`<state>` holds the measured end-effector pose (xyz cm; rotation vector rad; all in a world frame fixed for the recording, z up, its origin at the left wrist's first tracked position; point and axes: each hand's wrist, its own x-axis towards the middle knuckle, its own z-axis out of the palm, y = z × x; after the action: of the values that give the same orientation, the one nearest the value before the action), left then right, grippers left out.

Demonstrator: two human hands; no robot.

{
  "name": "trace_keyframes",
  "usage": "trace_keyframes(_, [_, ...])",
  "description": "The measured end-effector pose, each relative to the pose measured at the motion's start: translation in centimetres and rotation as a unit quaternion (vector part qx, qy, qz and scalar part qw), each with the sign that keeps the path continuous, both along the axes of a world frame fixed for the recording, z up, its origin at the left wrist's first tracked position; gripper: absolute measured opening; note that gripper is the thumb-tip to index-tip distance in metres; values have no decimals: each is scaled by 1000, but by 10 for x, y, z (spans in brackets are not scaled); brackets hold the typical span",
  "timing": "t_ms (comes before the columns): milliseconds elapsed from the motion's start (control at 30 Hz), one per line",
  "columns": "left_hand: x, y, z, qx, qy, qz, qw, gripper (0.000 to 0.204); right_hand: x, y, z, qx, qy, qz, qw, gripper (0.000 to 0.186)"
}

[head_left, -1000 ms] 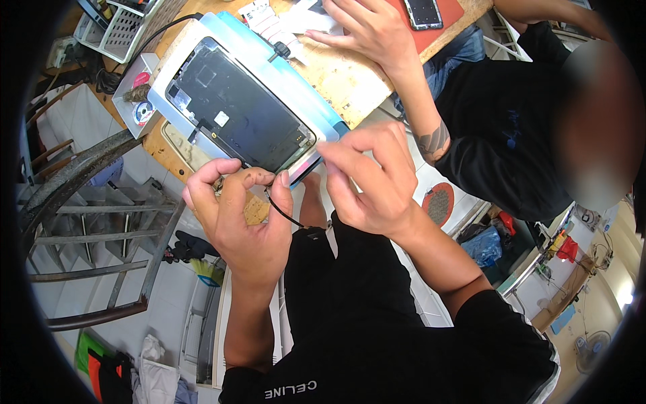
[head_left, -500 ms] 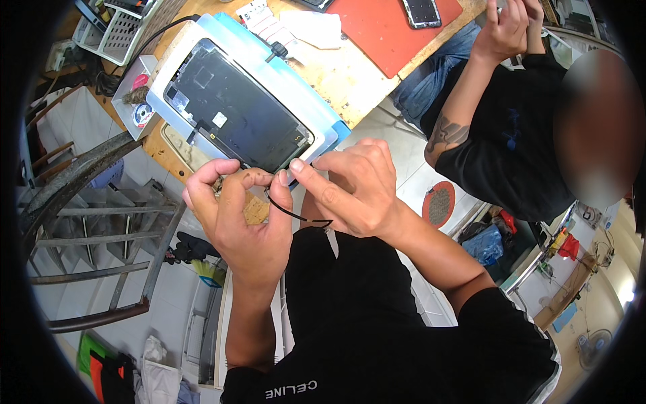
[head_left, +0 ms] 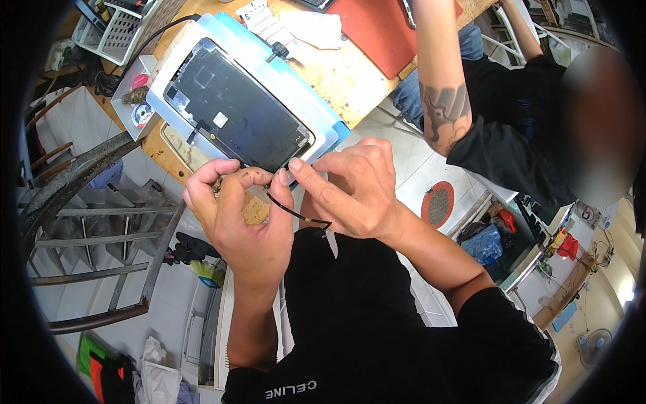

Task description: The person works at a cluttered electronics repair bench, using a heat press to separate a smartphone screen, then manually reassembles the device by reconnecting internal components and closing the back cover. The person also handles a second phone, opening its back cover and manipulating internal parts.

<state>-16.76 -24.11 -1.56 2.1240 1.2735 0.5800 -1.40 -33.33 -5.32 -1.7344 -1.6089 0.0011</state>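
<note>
A large dark display panel (head_left: 249, 101) lies on a white-and-blue bench device (head_left: 296, 84), tilted across it. A short flex tab (head_left: 196, 130) sticks out at the panel's left edge. By the panel's near edge, my left hand (head_left: 245, 215) has its thumb and index finger pinched together. A thin black strip (head_left: 291, 212) hangs from between those fingertips, bending sharply below my right hand (head_left: 360, 188). The right thumb and index finger are pinched at the panel's near right corner, close to the left fingertips. What they grip is hidden.
A tray with spools (head_left: 142, 114) adjoins the device's left side. White papers (head_left: 313, 28) and a red mat (head_left: 367, 37) lie farther back on the wooden table. At the right sits another person (head_left: 511, 128), one forearm reaching over the mat. A metal railing (head_left: 94, 313) stands left.
My hands, the strip and the panel stay nearly in place. The other person's arm has swung forward over the red mat, covering most of the phone there.
</note>
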Motion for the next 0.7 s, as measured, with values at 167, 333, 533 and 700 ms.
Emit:
trace_keyframes(167, [2,-2,-1,-15,-20,12,1000,20,-2,2,2,-3,-6,-11,1000,38])
trace_keyframes(333, [-1,-2,-1,-35,-55,10,998,12,0,3,4,-11,-5,-8,1000,38])
trace_keyframes(533, [-7,0,2,-38,-71,-13,997,34,4,5,7,-17,16,0,1000,39])
trace_keyframes(700, [-7,2,4,-12,-44,-31,998,33,6,5,11,-33,25,11,999,37])
